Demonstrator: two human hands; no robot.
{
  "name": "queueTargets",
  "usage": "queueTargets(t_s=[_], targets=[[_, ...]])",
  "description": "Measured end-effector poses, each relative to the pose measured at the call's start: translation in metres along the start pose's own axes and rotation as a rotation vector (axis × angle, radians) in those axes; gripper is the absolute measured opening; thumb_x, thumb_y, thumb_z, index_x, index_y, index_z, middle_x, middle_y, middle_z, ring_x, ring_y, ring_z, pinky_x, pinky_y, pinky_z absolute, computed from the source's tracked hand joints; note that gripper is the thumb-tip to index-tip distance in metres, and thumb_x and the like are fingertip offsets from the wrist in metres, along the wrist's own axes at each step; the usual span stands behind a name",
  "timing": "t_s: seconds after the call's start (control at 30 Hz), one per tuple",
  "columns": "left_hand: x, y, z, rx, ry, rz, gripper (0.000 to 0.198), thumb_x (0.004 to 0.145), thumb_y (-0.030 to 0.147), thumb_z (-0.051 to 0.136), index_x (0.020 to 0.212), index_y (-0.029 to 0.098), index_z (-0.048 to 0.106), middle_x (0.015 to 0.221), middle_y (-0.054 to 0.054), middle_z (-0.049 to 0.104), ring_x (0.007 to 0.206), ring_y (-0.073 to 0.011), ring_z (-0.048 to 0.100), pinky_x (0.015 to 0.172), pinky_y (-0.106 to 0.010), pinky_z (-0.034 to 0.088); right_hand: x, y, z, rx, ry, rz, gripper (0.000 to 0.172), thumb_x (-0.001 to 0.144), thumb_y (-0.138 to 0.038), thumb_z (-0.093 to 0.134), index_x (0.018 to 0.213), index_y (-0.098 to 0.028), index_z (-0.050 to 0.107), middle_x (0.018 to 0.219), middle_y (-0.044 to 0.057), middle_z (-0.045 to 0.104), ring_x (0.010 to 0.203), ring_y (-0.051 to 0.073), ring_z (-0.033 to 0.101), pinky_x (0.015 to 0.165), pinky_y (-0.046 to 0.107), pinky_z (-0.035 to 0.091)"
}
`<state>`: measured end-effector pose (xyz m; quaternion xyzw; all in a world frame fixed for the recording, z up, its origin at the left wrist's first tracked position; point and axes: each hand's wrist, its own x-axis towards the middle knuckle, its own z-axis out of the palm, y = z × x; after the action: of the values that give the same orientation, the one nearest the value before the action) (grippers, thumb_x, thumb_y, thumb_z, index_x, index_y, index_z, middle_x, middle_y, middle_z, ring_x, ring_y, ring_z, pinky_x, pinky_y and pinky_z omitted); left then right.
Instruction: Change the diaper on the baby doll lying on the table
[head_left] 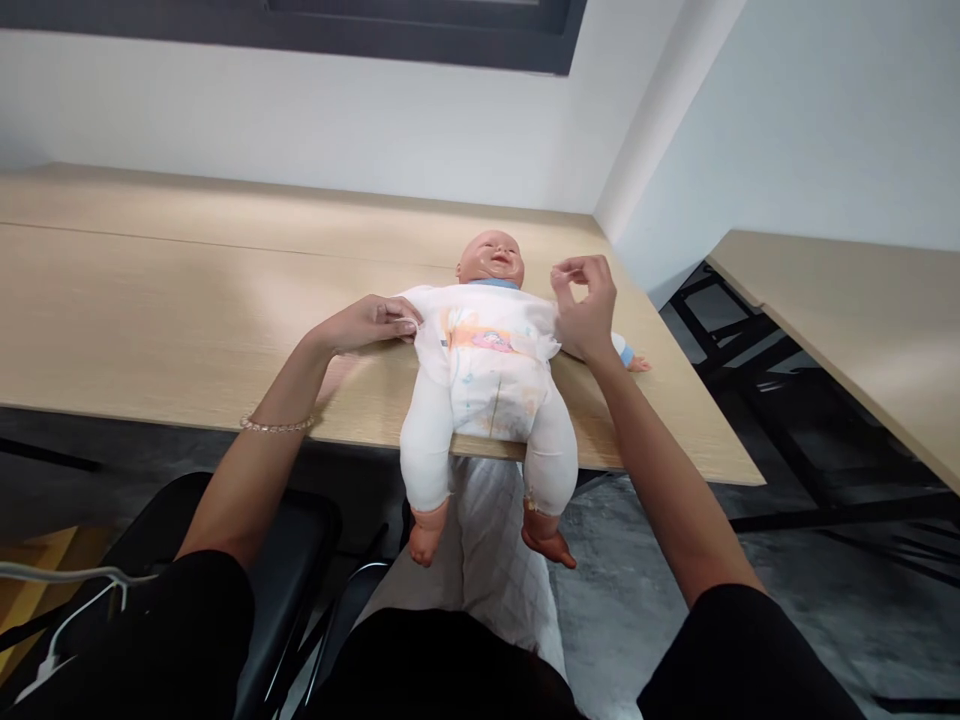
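A baby doll [493, 258] lies on its back on the wooden table, its legs hanging over the front edge. It wears white clothing with a blue collar and a diaper [491, 385] with an orange and pink printed band at the waist. My left hand [379, 322] is beside the doll's torso, fingers closed on the edge of the white fabric there. Beside the doll's other shoulder, my right hand [587, 300] is raised in a pinch; what it holds, if anything, is too small to name.
The pale wooden table [187, 310] reaches the wall behind. A second table [847, 310] with black legs stands at the right. Black chairs [292, 560] are below the front edge at the left, near a white cable [67, 573].
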<state>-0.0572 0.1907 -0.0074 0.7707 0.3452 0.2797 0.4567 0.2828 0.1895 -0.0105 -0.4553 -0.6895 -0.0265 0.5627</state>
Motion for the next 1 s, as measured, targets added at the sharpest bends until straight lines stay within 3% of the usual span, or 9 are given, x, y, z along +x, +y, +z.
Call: queueTargets(t_s=[0.07, 0.2, 0.3, 0.37, 0.57, 0.83, 1.0], targets=[[0.000, 0.003, 0.001, -0.014, 0.000, 0.009, 0.039, 0.078, 0.055, 0.076, 0.084, 0.017, 0.074, 0.103, -0.011, 0.070, 0.092, -0.0182, 0.063, 0.085, -0.031, 0.053, 0.007, -0.026, -0.005, 0.162, -0.102, -0.046, 0.021, 0.096, -0.040, 0.052, 0.089, -0.022, 0.061, 0.100, 0.008, 0.066, 0.099, 0.023, 0.064, 0.090, 0.041, 0.052], [-0.001, 0.007, 0.003, -0.045, -0.043, -0.010, 0.044, 0.081, 0.060, 0.072, 0.090, 0.017, 0.073, 0.095, -0.010, 0.071, 0.088, -0.0193, 0.064, 0.086, -0.034, 0.052, 0.012, -0.081, 0.003, 0.383, -0.676, -0.224, 0.020, 0.094, -0.043, 0.060, 0.099, -0.026, 0.070, 0.110, 0.003, 0.072, 0.112, 0.024, 0.063, 0.105, 0.042, 0.046], [-0.002, 0.009, 0.002, -0.031, -0.085, 0.023, 0.042, 0.083, 0.058, 0.069, 0.091, 0.017, 0.074, 0.094, -0.010, 0.072, 0.089, -0.0205, 0.065, 0.087, -0.034, 0.052, 0.014, -0.100, 0.023, 0.343, -1.005, -0.267, 0.018, 0.093, -0.041, 0.061, 0.100, -0.028, 0.072, 0.112, 0.001, 0.073, 0.109, 0.024, 0.064, 0.100, 0.039, 0.047], [-0.003, 0.011, 0.000, -0.025, -0.109, 0.054, 0.039, 0.085, 0.056, 0.068, 0.090, 0.018, 0.075, 0.096, -0.010, 0.073, 0.092, -0.0211, 0.066, 0.087, -0.034, 0.052, 0.015, -0.101, 0.036, 0.280, -1.133, -0.254, 0.018, 0.094, -0.041, 0.059, 0.098, -0.028, 0.072, 0.109, 0.001, 0.073, 0.102, 0.023, 0.065, 0.093, 0.038, 0.047], [-0.003, 0.010, -0.001, -0.072, -0.142, 0.087, 0.030, 0.088, 0.049, 0.068, 0.091, 0.020, 0.075, 0.096, -0.010, 0.072, 0.091, -0.0193, 0.066, 0.087, -0.033, 0.051, 0.016, -0.094, 0.052, 0.135, -1.185, -0.351, 0.028, 0.098, -0.043, 0.052, 0.101, -0.023, 0.072, 0.104, 0.004, 0.072, 0.095, 0.022, 0.062, 0.088, 0.038, 0.039], [-0.006, 0.009, -0.008, -0.093, -0.101, 0.039, 0.033, 0.085, 0.052, 0.071, 0.092, 0.020, 0.076, 0.102, -0.010, 0.072, 0.097, -0.0208, 0.067, 0.092, -0.036, 0.053, 0.016, -0.088, 0.050, 0.077, -1.149, -0.431, 0.048, 0.101, -0.050, 0.044, 0.072, -0.020, 0.067, 0.093, 0.005, 0.068, 0.086, 0.021, 0.055, 0.081, 0.037, 0.035], [-0.004, 0.011, -0.005, -0.103, -0.124, 0.061, 0.032, 0.086, 0.052, 0.071, 0.093, 0.021, 0.077, 0.107, -0.011, 0.073, 0.101, -0.0218, 0.066, 0.094, -0.037, 0.052, 0.013, -0.087, 0.053, 0.122, -1.123, -0.386, 0.037, 0.099, -0.045, 0.049, 0.077, -0.021, 0.068, 0.093, 0.005, 0.067, 0.088, 0.022, 0.056, 0.084, 0.039, 0.038]])
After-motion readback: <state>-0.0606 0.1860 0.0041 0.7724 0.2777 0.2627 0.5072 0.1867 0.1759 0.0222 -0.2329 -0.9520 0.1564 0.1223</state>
